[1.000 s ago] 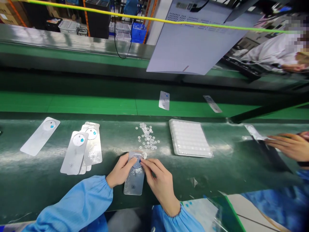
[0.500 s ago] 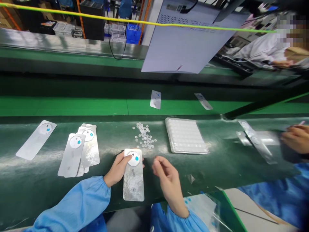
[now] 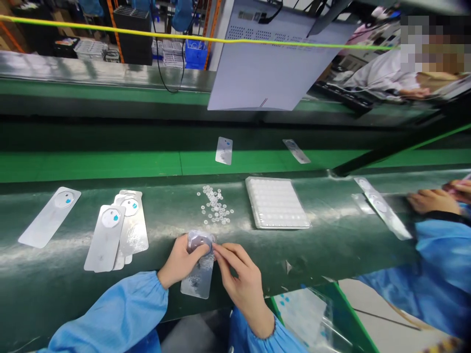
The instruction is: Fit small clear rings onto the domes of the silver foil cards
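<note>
My left hand [image 3: 183, 262] grips a silver phone back cover [image 3: 196, 284] near its top, thumb pressed on the rim of its round camera area. The cover is tilted, and its round area looks dark and glossy. Fingers pinched together, my right hand [image 3: 241, 279] touches the right edge of that round area. Whatever lies between those fingertips is too small or hidden to make out. Several small clear discs [image 3: 217, 206] are scattered just beyond both hands. To the left, a stack of similar covers [image 3: 105, 240] bears blue dots, with a single cover [image 3: 47, 220] farther left.
A clear-lidded white tray [image 3: 277, 203] lies right of the discs. Two covers, one [image 3: 223, 151] left of the other [image 3: 296, 151], rest on the green belt. At right, a co-worker's hands [image 3: 436, 201] are near another cover [image 3: 382, 208]. A monitor [image 3: 257, 73] hangs above.
My right hand has moved left from beside the cover to its round area. The held cover has tilted, and its blue dot no longer shows. The co-worker's hand has shifted.
</note>
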The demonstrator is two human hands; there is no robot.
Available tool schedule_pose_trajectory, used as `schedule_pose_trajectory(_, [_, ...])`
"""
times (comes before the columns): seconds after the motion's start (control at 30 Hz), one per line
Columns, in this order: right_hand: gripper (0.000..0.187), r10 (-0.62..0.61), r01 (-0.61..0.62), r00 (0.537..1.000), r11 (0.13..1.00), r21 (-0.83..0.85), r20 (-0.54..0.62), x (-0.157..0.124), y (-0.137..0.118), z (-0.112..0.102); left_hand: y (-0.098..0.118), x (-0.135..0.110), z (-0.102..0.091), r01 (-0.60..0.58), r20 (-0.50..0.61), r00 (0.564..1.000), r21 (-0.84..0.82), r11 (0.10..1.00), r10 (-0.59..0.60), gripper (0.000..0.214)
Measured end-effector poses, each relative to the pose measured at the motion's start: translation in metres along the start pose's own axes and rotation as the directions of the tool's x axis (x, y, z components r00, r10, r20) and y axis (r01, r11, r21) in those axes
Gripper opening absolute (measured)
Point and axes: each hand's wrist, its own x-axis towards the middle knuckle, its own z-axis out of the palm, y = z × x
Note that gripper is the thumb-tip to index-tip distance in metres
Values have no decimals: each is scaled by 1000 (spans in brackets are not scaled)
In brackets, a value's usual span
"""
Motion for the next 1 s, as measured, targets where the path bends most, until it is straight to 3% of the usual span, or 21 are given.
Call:
schedule_pose_trajectory(0.1, [36, -67, 73, 996, 989, -125, 51, 0, 7, 6, 1, -1, -1, -35, 41, 999, 21, 999, 34, 26])
schedule_pose_trajectory(0.23, [29, -110, 120, 992, 975, -185, 63, 1, 13, 7, -5, -3, -4, 15, 36, 999, -20, 1000, -14, 30])
schedule_pose_trajectory(0.47, [20, -53, 63, 997, 979, -191, 56, 7, 12, 11, -13, -4, -7, 58, -27, 998, -1, 998, -58, 34])
schedule_pose_trajectory(0.57, [20, 38, -35, 998, 997, -69, 44, 11, 9, 15, -12, -2, -7, 70, -32, 997, -19, 997, -71, 33])
schedule_pose_trajectory(0.67, [21, 207, -209, 978, 958, 196, 32, 14, 7, 16, -10, 0, -6, 107, -51, 992, -134, 985, -114, 30])
schedule_pose_trajectory(0.8, [27, 488, -443, 873, 768, 462, 26, 0, 23, -12, -7, 2, -3, 264, 63, 963, -393, 881, -260, 33])
schedule_pose_trajectory(0.9, [36, 693, -567, 713, 662, 491, -110, -35, 60, -70, -3, 2, -2, 305, 80, 949, -484, 820, -305, 37])
schedule_pose_trajectory(0.97, [41, 777, -657, 581, 624, 423, -243, -65, 92, -119, -2, 2, -1, 305, 58, 945, -514, 802, -322, 37])
schedule_pose_trajectory(1.0, [38, 784, -706, 551, 621, 340, -288, -79, 106, -141, -2, 3, -1, 305, 52, 943, -525, 794, -328, 37])
